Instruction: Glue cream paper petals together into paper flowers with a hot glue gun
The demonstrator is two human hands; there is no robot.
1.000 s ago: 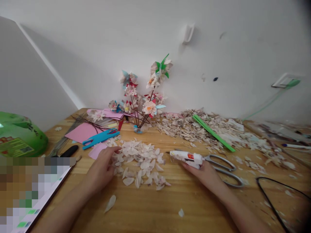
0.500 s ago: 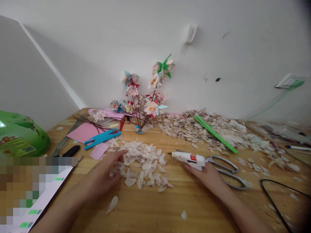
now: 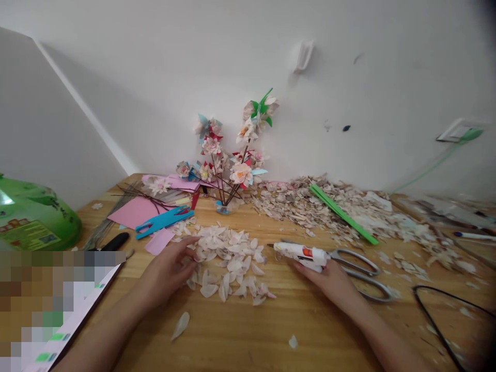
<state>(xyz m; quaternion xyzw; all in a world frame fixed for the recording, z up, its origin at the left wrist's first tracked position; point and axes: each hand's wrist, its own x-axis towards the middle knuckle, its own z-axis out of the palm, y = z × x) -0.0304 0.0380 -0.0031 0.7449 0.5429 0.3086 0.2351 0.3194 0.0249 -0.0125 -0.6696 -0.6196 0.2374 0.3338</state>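
My left hand [image 3: 167, 271] rests on the left edge of a pile of pale paper petals [image 3: 228, 258] on the wooden table [image 3: 248, 336], fingers curled into the petals as if pinching one. My right hand [image 3: 329, 281] lies behind a white glue gun [image 3: 300, 253] and grips its handle, nozzle pointing left towards the petals. Large silver scissors [image 3: 360, 274] lie just right of the glue gun. A single petal [image 3: 180, 325] lies apart near the front.
A small vase of paper flowers [image 3: 232, 155] stands against the wall. Pink paper [image 3: 135, 211], a blue plastic tool [image 3: 165, 221], a black-handled tool [image 3: 112, 242], a green container [image 3: 34, 217], green strips [image 3: 341, 214], paper scraps and a black wire [image 3: 442, 320] surround the work area.
My left hand has shifted slightly among the petals, its fingers stretching out and then curling in at the pile's edge. The right hand and glue gun have barely moved.
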